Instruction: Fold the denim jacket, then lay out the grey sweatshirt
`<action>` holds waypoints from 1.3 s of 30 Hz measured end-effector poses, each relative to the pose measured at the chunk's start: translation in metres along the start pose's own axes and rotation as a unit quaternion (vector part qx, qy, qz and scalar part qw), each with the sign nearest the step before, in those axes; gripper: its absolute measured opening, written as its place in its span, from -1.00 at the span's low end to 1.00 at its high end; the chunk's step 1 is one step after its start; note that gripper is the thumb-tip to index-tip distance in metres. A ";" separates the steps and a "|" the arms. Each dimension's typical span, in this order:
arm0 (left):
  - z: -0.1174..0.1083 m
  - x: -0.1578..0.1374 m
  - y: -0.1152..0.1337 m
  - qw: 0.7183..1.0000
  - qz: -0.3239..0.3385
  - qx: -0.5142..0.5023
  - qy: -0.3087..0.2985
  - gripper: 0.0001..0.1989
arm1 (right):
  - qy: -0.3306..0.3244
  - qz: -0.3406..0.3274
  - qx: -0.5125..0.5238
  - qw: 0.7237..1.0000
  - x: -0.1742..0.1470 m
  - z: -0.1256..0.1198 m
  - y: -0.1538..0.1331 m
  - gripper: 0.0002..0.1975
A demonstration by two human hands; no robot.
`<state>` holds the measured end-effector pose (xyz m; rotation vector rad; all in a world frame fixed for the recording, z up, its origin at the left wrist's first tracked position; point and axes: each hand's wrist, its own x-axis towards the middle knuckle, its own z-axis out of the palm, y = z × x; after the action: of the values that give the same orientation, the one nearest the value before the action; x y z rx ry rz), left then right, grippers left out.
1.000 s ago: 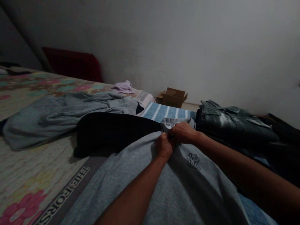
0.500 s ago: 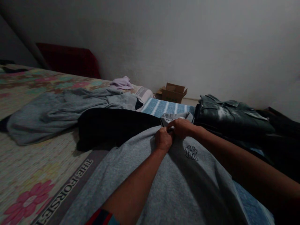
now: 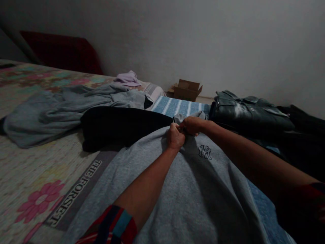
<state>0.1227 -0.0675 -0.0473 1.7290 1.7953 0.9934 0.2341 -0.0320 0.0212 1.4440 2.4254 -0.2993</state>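
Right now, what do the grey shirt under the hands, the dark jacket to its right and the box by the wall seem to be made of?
Grey shirt: soft heathered knit, probably cotton jersey, matte, with a stitched-looking emblem. Dark jacket: looks like washed denim, stiff folds with a faded pale patch; the dim light leaves it unsure. Box: brown corrugated cardboard, flaps open, dull finish.

The grey polo shirt (image 3: 177,189) is soft, matt knit cloth with a heathered fleck and a stitched emblem. The bedsheet (image 3: 38,189) is thin printed cotton, matt. The dark jacket (image 3: 248,112) looks like stiff faded denim. The box (image 3: 187,90) is plain matt cardboard. The wall (image 3: 228,44) is smooth and painted.
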 end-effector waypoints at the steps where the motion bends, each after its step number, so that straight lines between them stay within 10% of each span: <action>1: 0.000 0.000 0.000 1.000 0.002 -0.001 0.002 -0.77 | 0.003 -0.001 -0.007 1.000 0.000 0.000 0.000 -0.41; 39: 0.004 -0.008 0.004 0.984 0.082 0.148 -0.049 -0.81 | 0.083 0.030 0.006 0.996 -0.005 0.021 0.009 -0.58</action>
<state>0.1292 -0.0749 -0.0479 2.0951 1.8333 0.7158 0.2477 -0.0388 0.0036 1.6026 2.5057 -0.1868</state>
